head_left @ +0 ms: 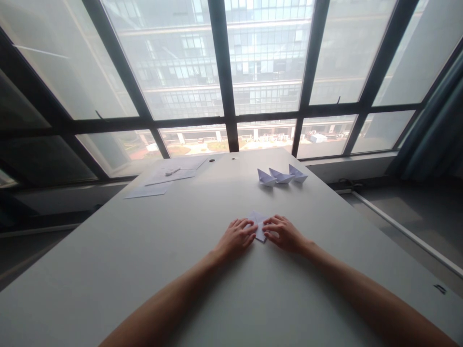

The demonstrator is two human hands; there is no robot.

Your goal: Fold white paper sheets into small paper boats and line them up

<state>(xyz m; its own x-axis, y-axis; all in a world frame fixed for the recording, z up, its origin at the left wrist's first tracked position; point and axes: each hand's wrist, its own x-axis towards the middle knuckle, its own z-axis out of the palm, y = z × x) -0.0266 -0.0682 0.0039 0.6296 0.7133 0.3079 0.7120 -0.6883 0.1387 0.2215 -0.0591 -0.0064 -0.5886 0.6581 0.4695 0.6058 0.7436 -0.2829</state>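
A small folded white paper lies flat on the grey table in front of me. My left hand rests on its left side with fingers curled and pressed down on the paper. My right hand presses the right side the same way, fingertips meeting the left hand's over the fold. Much of the paper is hidden under the fingers.
Three folded paper boats stand in a row at the table's far right. Loose white sheets with a pen lie at the far left. Large windows rise beyond the far edge; a curtain hangs on the right.
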